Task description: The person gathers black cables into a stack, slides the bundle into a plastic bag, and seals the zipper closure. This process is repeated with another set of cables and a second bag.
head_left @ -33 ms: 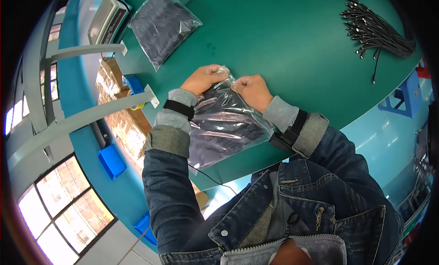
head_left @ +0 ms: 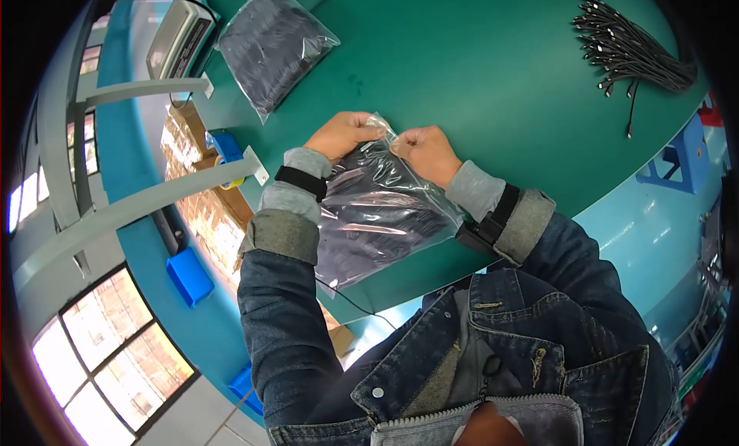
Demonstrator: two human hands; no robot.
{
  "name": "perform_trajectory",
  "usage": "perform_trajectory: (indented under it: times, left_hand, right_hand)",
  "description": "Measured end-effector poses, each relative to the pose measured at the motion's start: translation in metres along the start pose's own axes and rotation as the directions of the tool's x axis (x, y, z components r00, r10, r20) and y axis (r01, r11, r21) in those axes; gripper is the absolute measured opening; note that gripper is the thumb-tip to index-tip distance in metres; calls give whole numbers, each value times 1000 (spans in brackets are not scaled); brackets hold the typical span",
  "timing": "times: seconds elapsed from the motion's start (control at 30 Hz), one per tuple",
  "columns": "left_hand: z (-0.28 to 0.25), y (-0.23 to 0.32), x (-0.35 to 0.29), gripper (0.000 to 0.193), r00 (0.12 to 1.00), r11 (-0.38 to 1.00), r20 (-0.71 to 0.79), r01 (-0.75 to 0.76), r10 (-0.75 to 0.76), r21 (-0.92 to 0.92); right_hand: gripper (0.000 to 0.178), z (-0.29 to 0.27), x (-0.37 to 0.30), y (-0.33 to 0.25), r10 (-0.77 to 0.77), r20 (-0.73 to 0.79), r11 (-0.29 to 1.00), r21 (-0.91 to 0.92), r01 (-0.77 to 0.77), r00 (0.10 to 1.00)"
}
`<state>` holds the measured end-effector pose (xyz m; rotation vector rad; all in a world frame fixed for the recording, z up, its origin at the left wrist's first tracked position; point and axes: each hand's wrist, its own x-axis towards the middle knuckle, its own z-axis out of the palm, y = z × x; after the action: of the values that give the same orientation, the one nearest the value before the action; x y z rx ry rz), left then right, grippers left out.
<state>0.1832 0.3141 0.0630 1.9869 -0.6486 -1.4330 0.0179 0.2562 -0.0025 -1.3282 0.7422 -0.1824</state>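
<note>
A clear plastic bag [head_left: 377, 215] packed with dark contents lies on the green table in front of me. My left hand [head_left: 344, 136] pinches its far top edge between thumb and fingers. Close by on the right, my right hand [head_left: 428, 153] grips the same edge, its fingers curled closed. Between the two hands the clear film is bunched and creased. What fills the bag looks like dark coiled cables, but glare on the plastic blurs the detail.
Another filled clear bag [head_left: 273, 50] lies at the far left, beside a weighing scale [head_left: 181, 42]. A bundle of black cables [head_left: 635, 53] rests at the far right. A grey metal frame [head_left: 154, 186] and cardboard boxes [head_left: 202, 207] border the left edge. A blue stool [head_left: 681, 160] stands at right.
</note>
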Motion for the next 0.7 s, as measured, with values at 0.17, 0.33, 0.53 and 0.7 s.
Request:
perform_trajectory:
  times: [0.17,0.33,0.53,0.7]
  left_hand:
    - [-10,-3,10,13,989,998,147,25,-33,54]
    - [-14,-9,14,15,990,999,139,17,-11,-46]
    - [-22,-15,22,15,966,992,259,19,15,-128]
    - [-27,-14,18,15,951,989,308,24,22,-146]
  right_hand:
    - [16,-4,-8,-23,48,-9,999,4,-48,999]
    - [20,-2,-46,-32,73,-18,966,-248,-75,997]
    - [23,-3,-55,-32,258,-54,962,-82,-262,965]
    - [23,-4,-51,-23,343,6,936,78,-343,939]
